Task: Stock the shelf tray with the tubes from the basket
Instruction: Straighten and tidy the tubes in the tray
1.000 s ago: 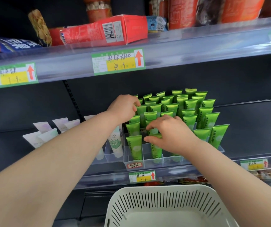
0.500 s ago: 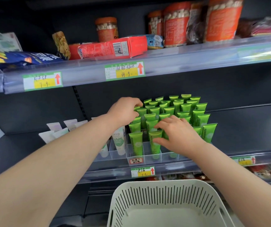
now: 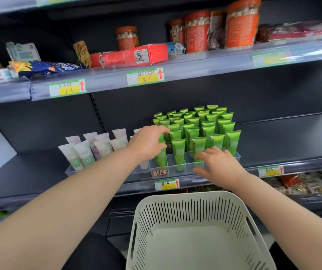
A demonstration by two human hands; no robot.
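Observation:
Several green tubes (image 3: 193, 129) stand upright in rows in a clear divided shelf tray (image 3: 175, 170) on the middle shelf. My left hand (image 3: 147, 145) is at the tray's left column, its fingers and thumb curled round the top of the front-left green tube (image 3: 161, 156). Over the tray's front right, my right hand (image 3: 220, 166) hovers with fingers spread and straight, holding nothing. Its fingertips are close to a front-row tube. Below, the white slotted basket (image 3: 195, 199) shows a bare bottom with no tubes in it.
Pale white and lilac tubes (image 3: 90, 151) fill another clear tray to the left. The upper shelf (image 3: 204, 69) carries a red box (image 3: 132, 56), orange-lidded jars and snack bags. Price tags line the shelf edges. Packets lie on the lower shelf at right.
The view has pulled back from the shelf. My right hand has come off the green tubes down to the tray's front, fingers spread. My left hand has dropped slightly along the left column.

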